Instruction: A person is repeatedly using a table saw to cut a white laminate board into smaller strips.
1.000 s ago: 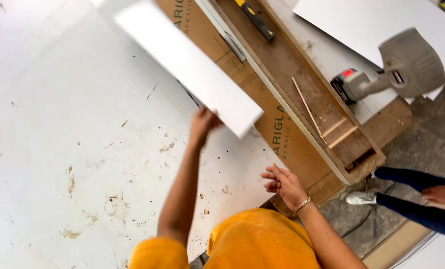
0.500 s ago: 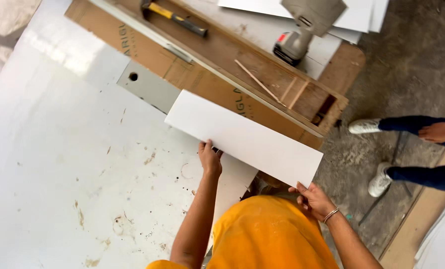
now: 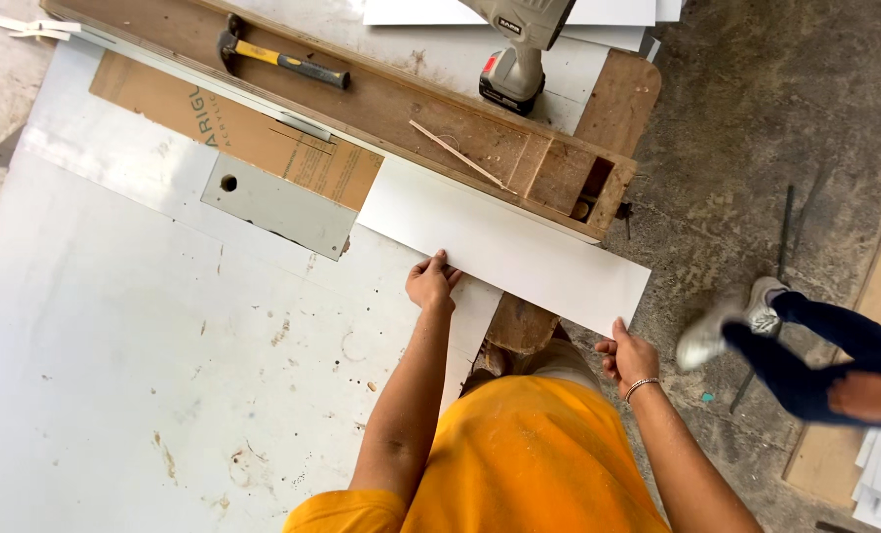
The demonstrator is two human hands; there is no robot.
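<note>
While the left hand pinches the near edge of the white board, the right hand clasps its near right corner, both grips closed on it. It lies slanted across the worktop, its right end jutting past the edge over the floor. Just beyond it sit a wooden frame, a hammer and a drill.

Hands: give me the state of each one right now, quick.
Left hand: closed on the near long edge of the white panel strip.
Right hand: gripping the same strip at its right-hand corner.
</note>
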